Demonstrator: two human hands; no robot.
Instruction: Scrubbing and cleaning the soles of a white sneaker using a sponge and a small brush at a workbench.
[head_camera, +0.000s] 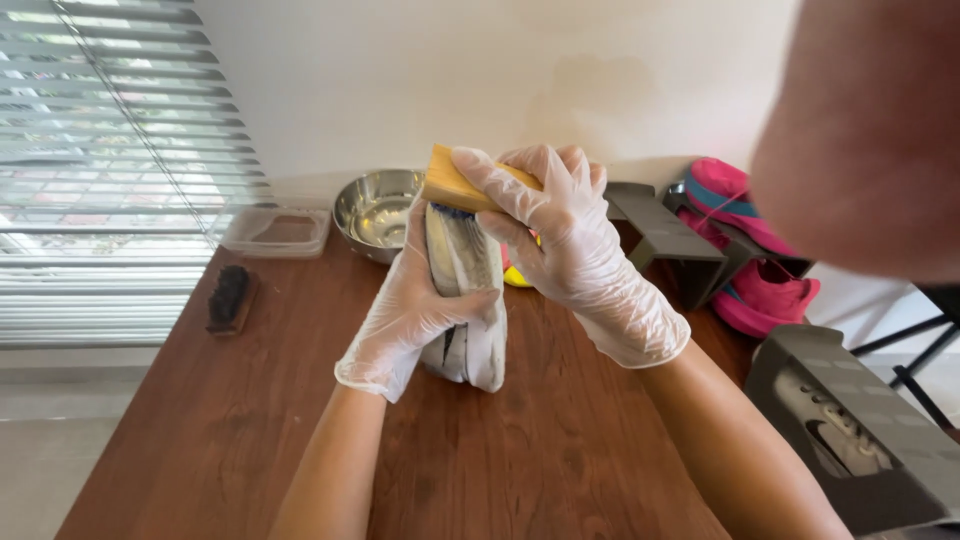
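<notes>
At frame centre the gloved left hand (415, 310) clasps a pale shoe (465, 300), stood on end on the brown worktop (220, 420); the gloved right hand (565, 235) clenches a wooden brush (455, 185) whose bristles press on the shoe's upper end. The left grip covers only one side, so a hard stroke could likely twist the shoe loose or tip it. Thin gloves may slip on the wood. The steel bowl (375, 210) sits just behind, centre top; a wide sweep could knock it. A dark brush (230, 298) lies left, well apart.
</notes>
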